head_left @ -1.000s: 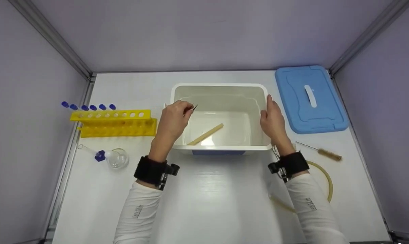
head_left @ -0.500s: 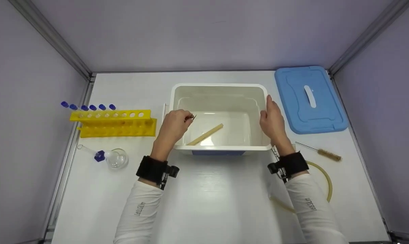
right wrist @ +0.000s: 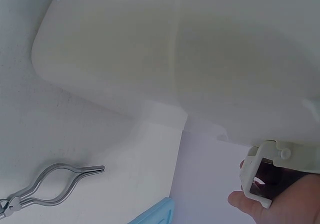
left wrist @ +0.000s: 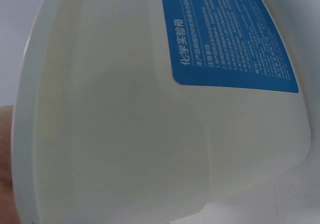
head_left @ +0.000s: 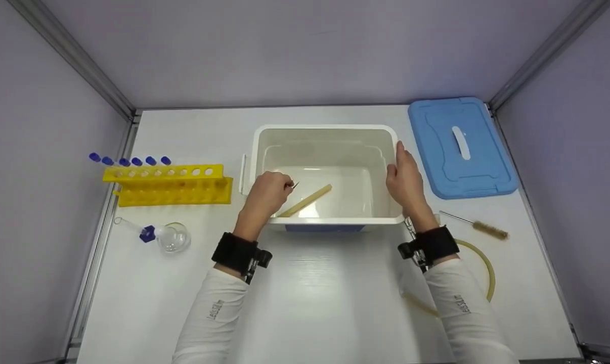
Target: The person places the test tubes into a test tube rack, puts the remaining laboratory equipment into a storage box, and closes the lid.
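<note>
A white plastic storage box (head_left: 330,128) stands uncovered mid-table. Over its near left side, my left hand (head_left: 268,194) pinches a thin dark pointed item (head_left: 296,185); most of it is hidden by the fingers. Inside the box a pale yellow straight strip (head_left: 306,200) lies slantwise on the floor, close to that hand. At the right rim, my right hand (head_left: 407,179) holds the box, thumb on the inner side and fingers along the outside. The right wrist view has this hand around the box's white latch (right wrist: 252,176).
Left of the box stands a yellow test-tube rack (head_left: 171,198) holding several blue-capped tubes, with a glass flask (head_left: 173,238) in front. To the right lie a blue lid (head_left: 467,177), a bottle brush (head_left: 491,231) and yellowish tubing (head_left: 489,268). Metal tongs (right wrist: 60,184) lie beside the box.
My left hand has moved down and slightly right in the head view, lower over the box, still pinching the thin item. My right hand stays at the rim.
</note>
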A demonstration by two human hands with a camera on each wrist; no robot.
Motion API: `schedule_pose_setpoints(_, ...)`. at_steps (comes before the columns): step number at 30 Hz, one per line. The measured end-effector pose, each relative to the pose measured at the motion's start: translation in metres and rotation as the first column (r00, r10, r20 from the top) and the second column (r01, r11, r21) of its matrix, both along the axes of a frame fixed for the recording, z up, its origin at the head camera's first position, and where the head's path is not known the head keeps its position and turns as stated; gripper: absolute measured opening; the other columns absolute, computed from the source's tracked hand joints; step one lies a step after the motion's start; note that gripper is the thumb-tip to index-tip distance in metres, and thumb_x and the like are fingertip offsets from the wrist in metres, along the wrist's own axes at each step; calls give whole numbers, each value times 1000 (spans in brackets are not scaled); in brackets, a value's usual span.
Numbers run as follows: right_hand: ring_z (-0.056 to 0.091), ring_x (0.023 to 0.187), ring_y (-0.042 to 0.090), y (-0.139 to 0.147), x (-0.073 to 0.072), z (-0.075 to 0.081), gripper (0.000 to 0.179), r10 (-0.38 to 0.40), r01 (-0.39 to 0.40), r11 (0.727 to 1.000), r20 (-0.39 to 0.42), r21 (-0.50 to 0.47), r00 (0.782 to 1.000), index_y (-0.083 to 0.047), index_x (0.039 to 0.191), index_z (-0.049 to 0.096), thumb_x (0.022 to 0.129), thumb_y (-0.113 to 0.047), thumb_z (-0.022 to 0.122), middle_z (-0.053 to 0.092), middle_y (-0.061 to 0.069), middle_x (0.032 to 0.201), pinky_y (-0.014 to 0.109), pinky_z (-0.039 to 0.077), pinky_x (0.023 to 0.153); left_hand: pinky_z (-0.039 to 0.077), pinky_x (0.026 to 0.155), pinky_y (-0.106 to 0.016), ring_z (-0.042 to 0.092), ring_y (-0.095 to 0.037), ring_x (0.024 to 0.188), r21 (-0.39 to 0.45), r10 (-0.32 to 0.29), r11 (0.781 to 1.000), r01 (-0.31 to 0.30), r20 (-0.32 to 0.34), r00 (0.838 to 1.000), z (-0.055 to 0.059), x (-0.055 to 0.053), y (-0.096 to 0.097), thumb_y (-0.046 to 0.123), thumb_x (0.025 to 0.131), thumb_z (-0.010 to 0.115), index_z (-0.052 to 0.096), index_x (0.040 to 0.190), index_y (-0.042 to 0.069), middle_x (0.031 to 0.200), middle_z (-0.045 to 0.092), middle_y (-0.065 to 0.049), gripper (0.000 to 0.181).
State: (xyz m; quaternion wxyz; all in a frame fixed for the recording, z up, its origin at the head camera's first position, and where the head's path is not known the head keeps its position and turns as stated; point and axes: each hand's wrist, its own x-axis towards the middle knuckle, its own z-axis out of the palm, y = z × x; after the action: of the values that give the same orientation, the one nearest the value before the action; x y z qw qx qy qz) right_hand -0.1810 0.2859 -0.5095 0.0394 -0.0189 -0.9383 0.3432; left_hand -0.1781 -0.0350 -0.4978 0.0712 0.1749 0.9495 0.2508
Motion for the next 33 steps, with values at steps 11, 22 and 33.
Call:
schedule_pose_setpoints(11, 40, 150, 49, -2, 1, 1, 62, 3, -3, 1000, -9, -13, 1000, 13, 161, 21, 105, -3, 42, 39, 38, 159, 61, 39, 121, 61, 92, -45, 75, -35, 104, -73, 26, 997, -17, 126, 992, -5, 3, 8, 9, 101, 64, 81, 112, 0, 111, 80, -17, 22)
schedule_pose_setpoints(22, 41, 148, 50, -3, 0, 1, 62, 1, -1, 1000, -9, -2, 1000, 13, 161, 22, 105, -3, 42, 40, 38, 158, 62, 39, 120, 59, 99, -49, 74, -38, 110, -12, 61, 998, -61, 28, 998, -2, 6, 7, 17, 102, 65, 78, 116, -1, 116, 79, -18, 26)
schedule_pose_setpoints(33, 41, 148, 50, -2, -1, 0, 63, 4, -4, 1000, -3, -7, 1000, 12, 162, 21, 105, -4, 43, 40, 38, 158, 62, 38, 121, 62, 83, -45, 76, -33, 94, 83, 128, 989, -119, -106, 986, 18, 11, 4, 19, 104, 64, 78, 115, 0, 104, 80, -16, 26)
